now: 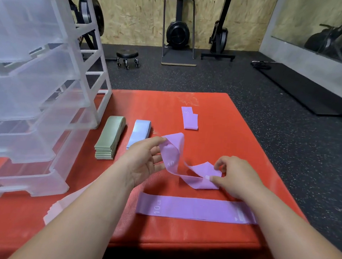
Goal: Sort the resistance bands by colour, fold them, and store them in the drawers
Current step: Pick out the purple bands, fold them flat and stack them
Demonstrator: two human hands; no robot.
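A purple resistance band (pixel 173 154) arches between my two hands over the red mat (pixel 237 138). My left hand (pixel 143 160) lifts one end with thumb and fingers. My right hand (pixel 232 175) pinches the other end against the mat. A second purple band (pixel 196 209), marked 10 LB, lies flat just in front of me. A folded purple band (pixel 189 118) rests farther back. A stack of green bands (pixel 109 138) and a stack of blue bands (pixel 139 133) lie side by side to the left. Pink bands (pixel 64 204) peek out beneath my left forearm.
A clear plastic drawer unit (pixel 36 90) stands on the mat's left side, its drawers pulled partly out. Beyond the mat lie dark rubber floor, a small wheeled stool (pixel 127 57), exercise machines (pixel 179 29) by the wooden wall and a black floor mat (pixel 304 88) at right.
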